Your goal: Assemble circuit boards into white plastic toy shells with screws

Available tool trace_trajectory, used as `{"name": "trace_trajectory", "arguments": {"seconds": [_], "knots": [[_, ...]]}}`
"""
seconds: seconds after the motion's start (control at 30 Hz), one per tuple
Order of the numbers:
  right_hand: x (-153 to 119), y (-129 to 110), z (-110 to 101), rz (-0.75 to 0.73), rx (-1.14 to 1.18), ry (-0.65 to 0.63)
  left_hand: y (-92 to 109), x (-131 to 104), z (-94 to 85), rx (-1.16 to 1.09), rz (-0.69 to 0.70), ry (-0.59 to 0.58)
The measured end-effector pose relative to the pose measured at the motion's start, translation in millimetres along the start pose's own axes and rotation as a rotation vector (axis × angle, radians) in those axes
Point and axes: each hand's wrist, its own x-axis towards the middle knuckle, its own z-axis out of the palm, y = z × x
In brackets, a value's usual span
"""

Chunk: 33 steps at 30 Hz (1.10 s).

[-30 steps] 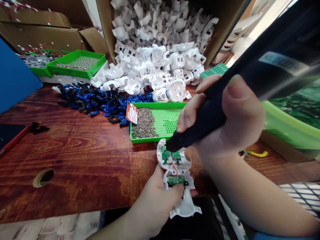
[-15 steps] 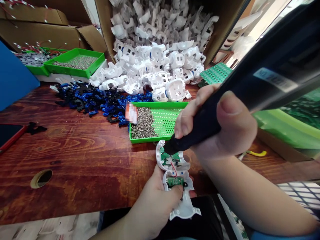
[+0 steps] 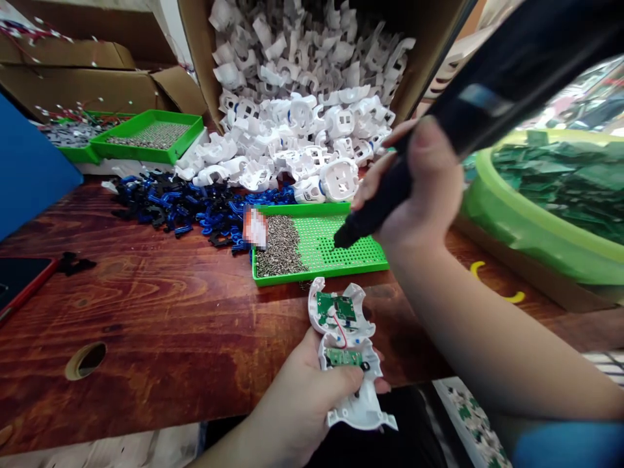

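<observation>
My left hand grips a white plastic housing, its thumb near the lower of two green circuit boards. A red wire runs between the two halves. The upper half carries the other green board. Wrapped round a black electric screwdriver, my right hand is raised over the right side of the green screw tray. The tool's tip points down above the perforated part of the tray, apart from the housing. Small screws are heaped at the tray's left end.
Behind the tray lie white shells, spilling from a cardboard box, and blue and black clips. A green tub of circuit boards is at right. At left are a phone and a table hole.
The screwdriver in my right hand has lifted off the upper circuit board and moved up to over the tray. The housing stays in my left hand, shifted slightly.
</observation>
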Motion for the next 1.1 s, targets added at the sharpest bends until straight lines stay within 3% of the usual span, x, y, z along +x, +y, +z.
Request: {"name": "trace_trajectory", "arguments": {"seconds": [0.13, 0.27, 0.97, 1.1], "knots": [[17.3, 38.7, -5.7, 0.002, -0.07, 0.035, 4.9, -2.0, 0.8, 0.023, -0.018, -0.009], [22.3, 58.1, -5.5, -0.003, -0.115, 0.024, 7.7, -2.4, 2.7, 0.005, -0.043, -0.009], [11.5, 58.8, 1.9, 0.046, -0.134, -0.048, 5.8, -3.5, 2.4, -0.022, -0.025, -0.009], [12.5, 56.8, 1.3, 0.04, -0.129, 0.004, 2.7, -4.8, 0.8, -0.031, 0.026, -0.016]]}}
